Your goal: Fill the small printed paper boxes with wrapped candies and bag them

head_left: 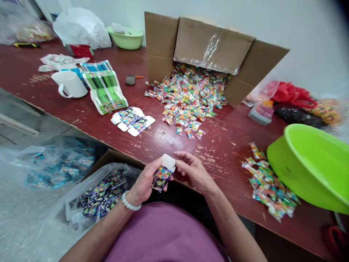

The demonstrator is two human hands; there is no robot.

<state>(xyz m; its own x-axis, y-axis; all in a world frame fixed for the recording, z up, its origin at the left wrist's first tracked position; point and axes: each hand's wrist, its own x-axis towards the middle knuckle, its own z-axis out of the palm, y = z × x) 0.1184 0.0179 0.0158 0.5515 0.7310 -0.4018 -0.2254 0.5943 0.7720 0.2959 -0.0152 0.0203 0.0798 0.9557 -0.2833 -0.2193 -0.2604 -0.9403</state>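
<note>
My left hand (148,180) is closed around a small printed candy box (163,175), dark with colourful pictures. The box is tilted, and its white end flap (168,161) stands up at the top. At the flap's right edge is my right hand (192,169), thumb tip at the box and fingers loosely curled and apart. Both hands are over the table's front edge. Flat unfolded box blanks (133,119) lie on the table beyond my left hand. Farther back, wrapped candies (188,94) spill out of a large cardboard box (212,43) lying on its side.
A green basin (297,174) stands at the right beside a smaller pile of wrapped candies (269,185). On the left are a white mug (70,83) and green printed card sheets (106,91). Below the table edge, a plastic-lined carton holds many dark printed packs (105,193).
</note>
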